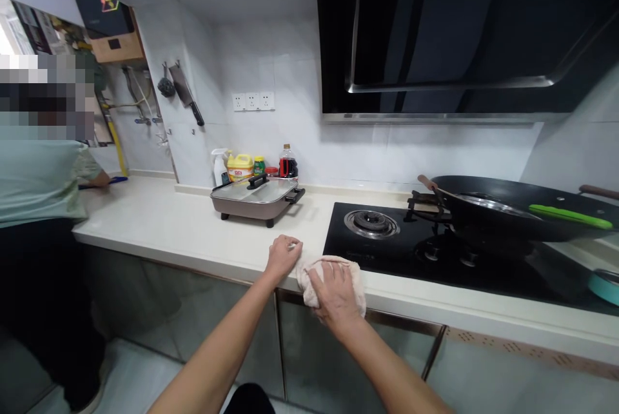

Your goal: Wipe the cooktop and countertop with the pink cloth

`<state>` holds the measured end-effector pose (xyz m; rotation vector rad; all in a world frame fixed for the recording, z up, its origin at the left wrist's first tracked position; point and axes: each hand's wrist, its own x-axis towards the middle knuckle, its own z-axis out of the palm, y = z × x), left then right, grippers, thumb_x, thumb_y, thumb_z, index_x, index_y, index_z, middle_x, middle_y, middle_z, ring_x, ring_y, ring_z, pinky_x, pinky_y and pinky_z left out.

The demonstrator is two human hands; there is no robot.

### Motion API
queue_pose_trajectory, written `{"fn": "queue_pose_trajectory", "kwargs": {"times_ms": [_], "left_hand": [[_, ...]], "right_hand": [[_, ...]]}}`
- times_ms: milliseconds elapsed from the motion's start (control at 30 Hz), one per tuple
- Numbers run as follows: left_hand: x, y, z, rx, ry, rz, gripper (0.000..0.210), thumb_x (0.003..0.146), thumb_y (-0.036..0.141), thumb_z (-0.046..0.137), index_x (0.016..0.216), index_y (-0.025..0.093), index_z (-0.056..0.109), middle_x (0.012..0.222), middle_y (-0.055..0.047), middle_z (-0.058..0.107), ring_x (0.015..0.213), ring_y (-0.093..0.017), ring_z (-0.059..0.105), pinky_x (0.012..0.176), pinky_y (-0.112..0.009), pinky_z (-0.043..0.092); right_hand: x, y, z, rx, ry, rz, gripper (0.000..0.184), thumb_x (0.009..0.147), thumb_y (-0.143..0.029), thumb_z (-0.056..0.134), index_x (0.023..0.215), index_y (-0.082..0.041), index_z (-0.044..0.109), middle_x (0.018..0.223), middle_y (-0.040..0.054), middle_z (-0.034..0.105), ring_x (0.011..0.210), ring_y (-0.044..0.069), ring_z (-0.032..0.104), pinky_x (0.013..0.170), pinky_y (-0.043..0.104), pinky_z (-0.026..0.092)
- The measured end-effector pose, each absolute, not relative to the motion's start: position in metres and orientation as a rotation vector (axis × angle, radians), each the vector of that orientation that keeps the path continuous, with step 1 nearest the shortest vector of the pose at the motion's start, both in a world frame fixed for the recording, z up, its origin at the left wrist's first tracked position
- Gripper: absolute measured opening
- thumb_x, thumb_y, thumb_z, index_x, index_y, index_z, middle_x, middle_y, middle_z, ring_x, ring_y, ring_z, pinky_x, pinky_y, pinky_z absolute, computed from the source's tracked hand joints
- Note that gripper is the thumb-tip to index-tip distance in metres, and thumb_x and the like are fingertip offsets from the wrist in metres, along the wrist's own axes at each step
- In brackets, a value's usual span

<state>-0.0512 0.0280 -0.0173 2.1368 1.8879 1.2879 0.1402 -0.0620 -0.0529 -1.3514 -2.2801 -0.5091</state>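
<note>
My right hand (336, 295) presses a pale pink cloth (358, 278) onto the front edge of the white counter, at the near left corner of the black gas stove (387, 253). Its fingers lie over the bunched cloth. Just left of it, my left hand (283, 256) rests at the counter (242, 249), thumb and fingers curled together. A small pale bit shows at those fingertips, too small to name. Beyond my left hand stands a brown electric pan (251, 207) with a glass lid.
A large black wok (483, 217) sits on the right burner, with a green-handled utensil (570, 215) in it. Bottles, including a yellow jug (240, 167), line the wall. A cleaver (186, 93) hangs above. At the left, another person (41, 182) stands by the counter. The range hood (445, 33) overhangs the stove.
</note>
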Motion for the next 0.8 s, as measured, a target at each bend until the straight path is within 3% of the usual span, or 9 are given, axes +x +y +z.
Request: {"fn": "queue_pose_trajectory", "kwargs": {"times_ms": [200,400,600,800], "left_hand": [[-0.05,0.026,-0.018,2.187,1.973,1.192,0.02,0.091,0.029,0.06,0.088,0.022,0.078,0.099,-0.007,0.074,0.104,-0.025,0.066,0.095,-0.039,0.047],[-0.041,0.014,-0.014,2.336,1.936,1.143,0.022,0.094,0.028,0.057,0.086,0.022,0.077,0.099,-0.008,0.075,0.106,-0.026,0.065,0.097,-0.039,0.043],[-0.034,0.007,-0.012,2.445,1.886,1.136,0.022,0.095,0.03,0.057,0.087,0.022,0.077,0.1,-0.008,0.075,0.105,-0.026,0.065,0.096,-0.04,0.042],[-0.03,0.007,-0.008,2.393,1.813,1.134,0.023,0.095,0.036,0.06,0.089,0.022,0.077,0.102,-0.007,0.077,0.107,-0.026,0.066,0.099,-0.042,0.042]], "right_hand": [[0.199,-0.064,-0.08,-1.123,-2.101,-0.674,0.062,0.077,-0.024,0.078,0.137,-0.033,0.063,0.134,0.0129,0.062,0.117,0.034,0.054,0.107,0.053,0.035],[0.331,-0.084,-0.094,-1.046,-2.088,-0.762,0.065,0.077,-0.012,0.07,0.139,-0.03,0.06,0.137,0.0131,0.061,0.127,0.033,0.053,0.108,0.053,0.039],[0.452,-0.105,-0.102,-1.209,-2.11,-0.743,0.056,0.081,-0.035,0.076,0.135,-0.029,0.062,0.135,0.0144,0.062,0.127,0.037,0.055,0.108,0.056,0.038],[0.422,-0.113,-0.086,-1.506,-2.008,-0.851,0.062,0.077,-0.048,0.079,0.132,-0.024,0.063,0.131,0.0171,0.063,0.119,0.039,0.056,0.101,0.053,0.04]]}}
